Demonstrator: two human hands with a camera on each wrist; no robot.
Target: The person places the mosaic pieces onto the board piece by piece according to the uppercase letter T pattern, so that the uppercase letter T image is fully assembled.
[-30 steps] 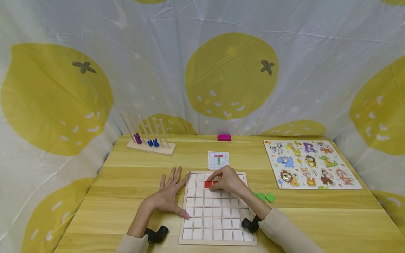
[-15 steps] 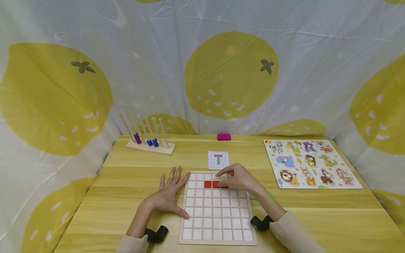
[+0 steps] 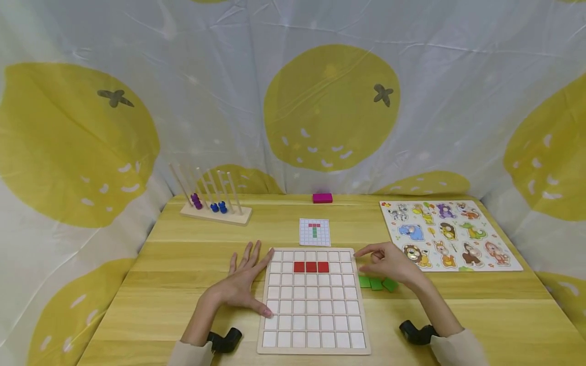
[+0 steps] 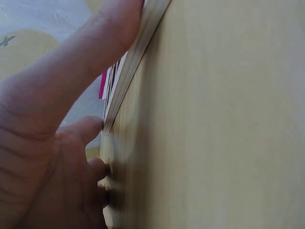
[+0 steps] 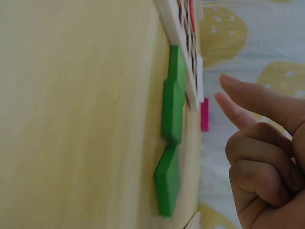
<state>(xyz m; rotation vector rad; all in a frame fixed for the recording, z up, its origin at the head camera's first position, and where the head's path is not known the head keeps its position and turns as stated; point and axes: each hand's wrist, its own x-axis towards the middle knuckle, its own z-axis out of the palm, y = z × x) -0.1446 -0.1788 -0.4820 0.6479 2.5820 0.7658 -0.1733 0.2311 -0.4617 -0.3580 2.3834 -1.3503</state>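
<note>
A wooden grid board (image 3: 313,322) lies flat in the head view, with three red tiles (image 3: 311,267) side by side in its second row from the top. Fingers spread, my left hand (image 3: 242,287) rests at the board's left edge, thumb and index finger touching the frame. My right hand (image 3: 389,262) hovers past the board's upper right edge with nothing in it. In the right wrist view its thumb and index finger are apart, and the other fingers are curled. Below it on the table lie several green tiles (image 3: 376,283), close to the board's right side.
Behind the board lies a pattern card (image 3: 315,233) with a red and green T. A magenta block (image 3: 322,198) sits at the table's back edge. An animal puzzle board (image 3: 450,235) is at right; a peg stand (image 3: 220,214) with beads stands back left.
My right hand has let go of the red tile, now flat in its cell, and moved right off the board to above the green tiles. The left hand has stayed in place.
</note>
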